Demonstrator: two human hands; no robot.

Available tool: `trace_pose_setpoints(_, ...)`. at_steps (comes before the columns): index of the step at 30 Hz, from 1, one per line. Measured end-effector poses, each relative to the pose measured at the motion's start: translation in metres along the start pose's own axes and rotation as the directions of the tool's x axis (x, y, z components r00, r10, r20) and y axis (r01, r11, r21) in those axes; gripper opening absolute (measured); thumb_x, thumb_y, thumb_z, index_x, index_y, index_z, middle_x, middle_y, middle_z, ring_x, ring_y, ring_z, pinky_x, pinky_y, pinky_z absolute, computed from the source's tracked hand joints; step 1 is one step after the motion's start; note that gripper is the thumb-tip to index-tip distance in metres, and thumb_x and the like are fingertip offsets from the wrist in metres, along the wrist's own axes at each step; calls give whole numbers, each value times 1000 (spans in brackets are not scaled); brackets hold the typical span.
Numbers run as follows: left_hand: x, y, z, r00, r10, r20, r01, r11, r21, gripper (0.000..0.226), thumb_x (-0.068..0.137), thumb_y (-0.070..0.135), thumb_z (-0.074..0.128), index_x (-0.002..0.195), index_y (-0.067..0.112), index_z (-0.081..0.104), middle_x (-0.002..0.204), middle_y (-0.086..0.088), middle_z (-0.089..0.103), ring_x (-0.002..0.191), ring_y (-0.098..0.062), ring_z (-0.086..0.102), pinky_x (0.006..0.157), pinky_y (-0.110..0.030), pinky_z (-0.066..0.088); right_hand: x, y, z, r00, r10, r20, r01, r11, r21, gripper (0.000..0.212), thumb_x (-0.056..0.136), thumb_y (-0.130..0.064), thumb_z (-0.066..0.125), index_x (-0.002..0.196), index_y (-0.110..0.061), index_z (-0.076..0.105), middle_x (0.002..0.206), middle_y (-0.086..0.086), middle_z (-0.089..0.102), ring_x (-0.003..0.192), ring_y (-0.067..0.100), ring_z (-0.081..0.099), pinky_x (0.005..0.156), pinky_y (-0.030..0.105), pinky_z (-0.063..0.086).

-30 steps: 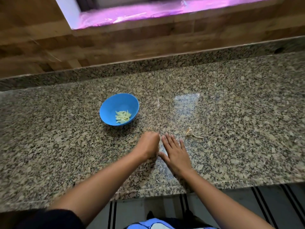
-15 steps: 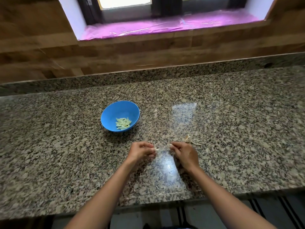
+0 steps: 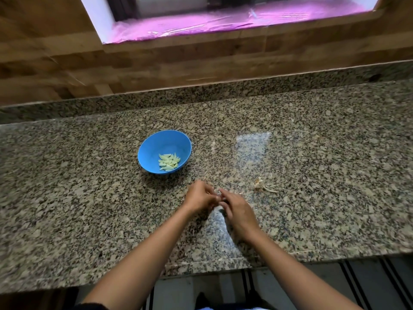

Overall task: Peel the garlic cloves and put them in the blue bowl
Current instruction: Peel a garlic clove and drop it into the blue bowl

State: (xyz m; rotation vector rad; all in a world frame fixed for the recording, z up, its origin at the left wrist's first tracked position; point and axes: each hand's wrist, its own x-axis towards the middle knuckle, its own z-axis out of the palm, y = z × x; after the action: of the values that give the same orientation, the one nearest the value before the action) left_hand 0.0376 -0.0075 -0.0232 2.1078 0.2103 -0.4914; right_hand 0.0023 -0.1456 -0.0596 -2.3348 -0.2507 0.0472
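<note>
Single head-worn view: the camera on my head looked forward and down at the counter point(image 3: 312, 153), near enough to frame my forearms, facing the window sill point(image 3: 223, 21).

One blue bowl point(image 3: 164, 151); two hands: left hand point(image 3: 199, 198), right hand point(image 3: 238, 211).
</note>
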Motion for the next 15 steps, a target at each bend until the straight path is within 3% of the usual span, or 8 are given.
trace_pose_setpoints(2,-5,-2,-7,995,-63,80,89,921,-380,9,83,4,67,90,-1,66,77,-14,70,59,-17,65,56,-22,53,9,-3,-4,992,48,115,-62,991,117,34,93,-19,53,126,-19,56,113,3,64,100,12,58,85,18,45)
trace_pose_setpoints(5,-13,-11,-6,995,-84,54,100,835,-541,11,85,5,64,92,-3,66,79,-15,70,61,-18,65,57,-21,54,15,-4,-10,987,77,144,-113,959,259,24,89,-15,59,112,-18,67,100,2,71,87,12,65,82,28,53)
trace_pose_setpoints(7,-16,-15,-6,999,31,-25,-39,908,-418,10,86,7,64,92,1,68,81,-14,70,61,-18,65,58,-23,54,18,-5,-12,972,129,196,-185,935,304,19,89,-17,59,105,-17,70,88,1,72,78,11,66,78,29,55)
trace_pose_setpoints(9,-15,-20,-7,966,251,-69,-255,965,-57,9,88,14,62,92,12,70,75,-6,70,60,-17,63,57,-23,55,19,-8,-17,961,133,241,-211,919,332,14,89,-21,59,96,-19,71,73,-4,68,62,6,58,61,20,50)
trace_pose_setpoints(11,-15,-22,-10,912,411,8,-392,865,313,14,94,18,54,92,13,68,70,0,64,54,-11,57,57,-23,53,20,-8,-23,952,121,281,-223,902,369,11,88,-22,59,86,-26,69,65,-6,63,53,7,48,51,19,37)
trace_pose_setpoints(12,-15,-23,-10,896,441,61,-425,807,409,19,96,19,49,89,12,65,68,1,60,52,-8,52,56,-22,52,21,-8,-26,950,119,288,-227,897,380,11,87,-21,60,83,-26,69,64,-6,62,52,8,45,48,18,35)
trace_pose_setpoints(13,-15,-22,-10,889,449,94,-442,782,441,22,98,20,46,85,11,61,66,3,56,51,-5,47,54,-19,48,21,-8,-29,952,114,285,-222,898,381,10,86,-20,61,85,-22,70,66,-6,62,52,8,46,46,16,36)
trace_pose_setpoints(15,-18,-21,-8,921,379,93,-390,883,260,25,99,21,43,79,13,56,66,6,51,51,-2,41,50,-15,39,23,-9,-32,969,66,238,-140,940,311,13,86,-19,62,94,-15,71,71,-5,66,57,12,56,49,17,46)
